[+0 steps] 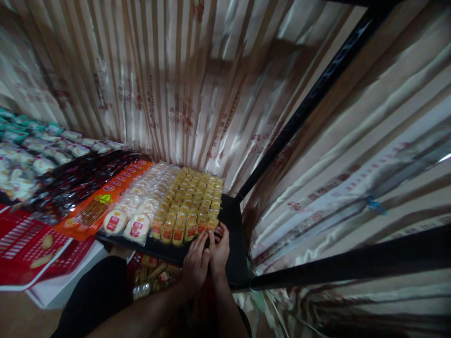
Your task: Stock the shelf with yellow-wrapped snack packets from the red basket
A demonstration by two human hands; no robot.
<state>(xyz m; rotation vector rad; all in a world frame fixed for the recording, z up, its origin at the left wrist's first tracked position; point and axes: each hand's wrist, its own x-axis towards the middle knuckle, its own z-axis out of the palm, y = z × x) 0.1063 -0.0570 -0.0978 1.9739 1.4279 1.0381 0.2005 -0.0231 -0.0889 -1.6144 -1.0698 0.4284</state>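
Observation:
Both my hands meet at the near right corner of a black shelf (pixel 234 244). My left hand (pixel 195 263) has its fingers stretched forward, touching the front row of small yellow snack packets (pixel 197 202). My right hand (pixel 219 251) is curled beside it, fingers closed on the nearest yellow packet (pixel 212 224) at the row's right end. The packets lie in several tight rows running away from me.
Left of the yellow rows lie clear packs of round white cakes (pixel 136 227), an orange packet row (pixel 105 199) and dark wrapped goods (pixel 81 180). A red basket (pixel 31 246) sits lower left. Striped plastic sheeting (pixel 197 94) and black frame bars (pixel 310 108) close the back and right.

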